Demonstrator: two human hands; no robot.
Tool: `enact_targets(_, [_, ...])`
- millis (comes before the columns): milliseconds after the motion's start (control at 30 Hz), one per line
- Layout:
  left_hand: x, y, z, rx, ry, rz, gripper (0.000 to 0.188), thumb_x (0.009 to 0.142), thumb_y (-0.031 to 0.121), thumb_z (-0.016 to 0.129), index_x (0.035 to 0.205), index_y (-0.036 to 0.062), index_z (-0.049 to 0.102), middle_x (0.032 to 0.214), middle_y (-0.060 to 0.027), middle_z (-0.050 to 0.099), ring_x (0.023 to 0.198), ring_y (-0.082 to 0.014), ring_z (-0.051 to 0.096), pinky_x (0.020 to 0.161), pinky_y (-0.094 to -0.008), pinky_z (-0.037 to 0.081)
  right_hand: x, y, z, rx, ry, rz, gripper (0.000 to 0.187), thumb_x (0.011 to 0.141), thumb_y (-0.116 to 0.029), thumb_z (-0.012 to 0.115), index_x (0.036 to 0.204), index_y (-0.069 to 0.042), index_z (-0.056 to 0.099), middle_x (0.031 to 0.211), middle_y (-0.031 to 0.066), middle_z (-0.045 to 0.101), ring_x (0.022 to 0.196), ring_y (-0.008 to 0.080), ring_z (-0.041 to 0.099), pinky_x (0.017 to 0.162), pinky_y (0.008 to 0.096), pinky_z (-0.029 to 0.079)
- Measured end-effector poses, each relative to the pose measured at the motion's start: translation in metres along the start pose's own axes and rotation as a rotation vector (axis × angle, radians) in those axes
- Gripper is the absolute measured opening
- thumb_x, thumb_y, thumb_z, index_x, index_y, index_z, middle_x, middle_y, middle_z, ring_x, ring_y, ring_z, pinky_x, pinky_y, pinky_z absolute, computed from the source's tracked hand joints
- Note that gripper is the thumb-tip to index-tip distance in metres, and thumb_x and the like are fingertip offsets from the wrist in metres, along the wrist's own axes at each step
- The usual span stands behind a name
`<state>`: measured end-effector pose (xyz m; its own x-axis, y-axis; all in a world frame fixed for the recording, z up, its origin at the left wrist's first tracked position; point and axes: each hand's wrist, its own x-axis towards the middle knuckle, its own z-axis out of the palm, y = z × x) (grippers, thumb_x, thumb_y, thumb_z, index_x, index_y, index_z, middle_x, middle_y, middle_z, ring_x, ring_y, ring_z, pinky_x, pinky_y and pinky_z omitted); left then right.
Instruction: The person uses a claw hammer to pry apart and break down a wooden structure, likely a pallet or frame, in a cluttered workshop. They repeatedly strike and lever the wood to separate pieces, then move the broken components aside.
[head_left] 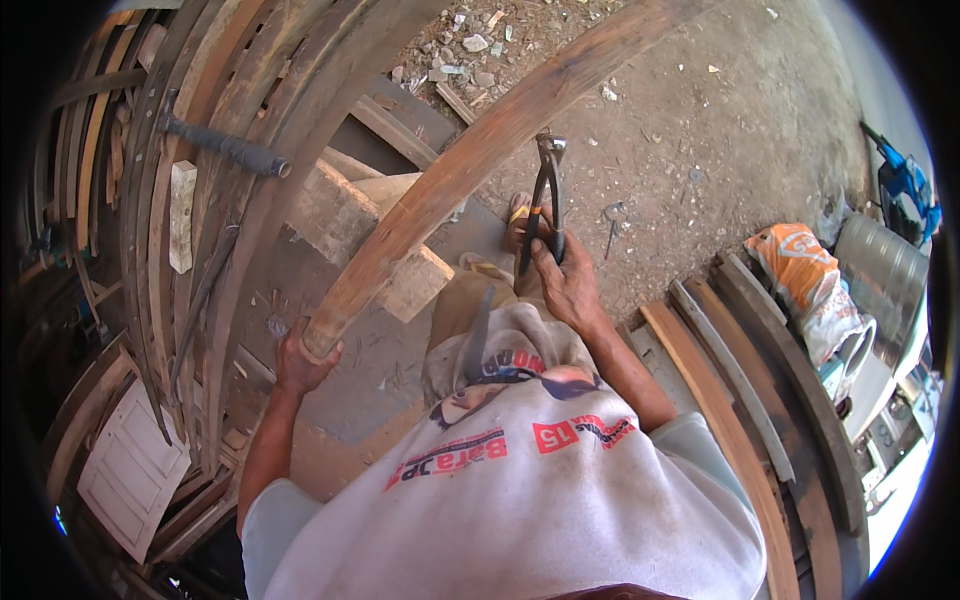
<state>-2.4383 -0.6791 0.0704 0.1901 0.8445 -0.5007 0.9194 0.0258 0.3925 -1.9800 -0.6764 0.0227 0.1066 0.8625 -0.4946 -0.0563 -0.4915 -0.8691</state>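
A long reddish-brown wooden plank [480, 150] slants from near my left side up to the far right. My left hand [303, 362] is wrapped round its near end. Under the plank sit pale wooden blocks [415, 284], and it appears to lie across them. My right hand [567, 278] grips the handles of dark metal end-cutting pincers [551, 150], held upright with the jaws pointing away from me. The pincers are to the right of the plank and apart from it. One handle shows an orange band.
Stacked long timbers [240, 90] rise at the left, with a dark pipe [230, 147] across them and a white panelled board [133, 470] below. More planks [740, 400] lie at the right, beside an orange-and-white sack [800, 280] and a metal drum [880, 285]. Rubble [470, 45] litters the dirt floor.
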Motion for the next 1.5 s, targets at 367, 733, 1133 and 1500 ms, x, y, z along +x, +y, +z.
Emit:
enact_targets(367, [0.0, 0.001, -0.001, 0.016, 0.021, -0.004, 0.054, 0.075, 0.029, 0.089, 0.11, 0.0003, 0.06, 0.09, -0.0227, 0.073, 0.087, -0.0448, 0.074, 0.074, -0.0507, 0.06, 0.006, 0.02, 0.001, -0.018, -0.001, 0.0, 0.04, 0.108, -0.018, 0.054, 0.143, 0.001, 0.055, 0.128, 0.016, 0.071, 0.12, 0.024, 0.066, 0.102, 0.0382, 0.051])
enact_targets(733, [-0.002, 0.0, 0.004, 0.033, 0.051, 0.021, 0.055, 0.074, 0.031, 0.089, 0.11, -0.0004, 0.061, 0.088, -0.0218, 0.073, 0.086, -0.0444, 0.074, 0.073, -0.0513, 0.059, 0.0, -0.018, -0.004, -0.257, -0.061, 0.09, 0.046, 0.107, -0.013, 0.055, 0.15, -0.001, 0.044, 0.111, 0.0168, 0.067, 0.106, 0.0258, 0.07, 0.093, 0.0395, 0.054])
enact_targets(1133, [-0.005, 0.007, -0.002, -0.004, 0.023, -0.062, 0.055, 0.074, 0.031, 0.09, 0.11, -0.0005, 0.062, 0.096, -0.0235, 0.073, 0.092, -0.0422, 0.075, 0.079, -0.0503, 0.059, 0.048, -0.014, -0.128, -0.254, -0.464, 0.15, 0.028, 0.106, -0.031, 0.066, 0.106, -0.003, 0.066, 0.077, 0.0002, 0.061, 0.068, 0.0103, 0.06, 0.06, 0.0283, 0.049])
enact_targets(1500, [-0.012, -0.003, 0.009, 0.182, 0.062, -0.152, 0.068, 0.065, 0.043, 0.093, 0.112, 0.0012, 0.068, 0.1, -0.0232, 0.075, 0.097, -0.044, 0.073, 0.086, -0.0536, 0.059, 0.06, -0.002, -0.135, -0.289, -0.485, 0.137, 0.041, 0.104, -0.032, 0.068, 0.136, -0.006, 0.067, 0.094, 0.0043, 0.074, 0.087, 0.0125, 0.068, 0.076, 0.034, 0.056])
